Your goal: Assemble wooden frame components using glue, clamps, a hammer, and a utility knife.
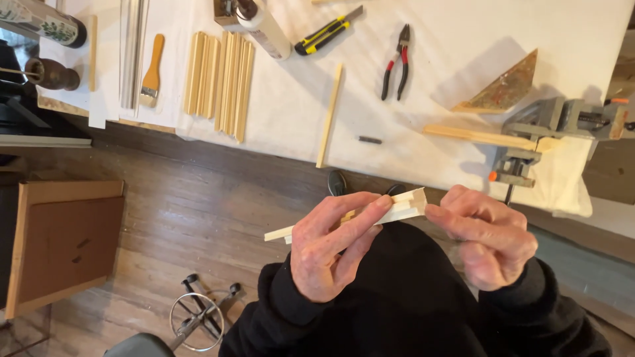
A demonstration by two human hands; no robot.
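The left hand (329,248) pinches a short pale wooden moulding strip (397,210) between thumb and fingers; the strip's middle is hidden behind those fingers. The right hand (488,237) touches the strip's mitred end with its fingertips, lightly closed on it. Beyond the grip, on the white-covered bench (450,39), lie red-handled pliers (397,63), a yellow-black utility knife (329,30) and a white tube (264,28) with a printed label, cut off at the top. Beyond and to the right, a corner clamp (536,125) grips another strip. Far left, a patterned green-white cylinder (49,25) is partly cropped.
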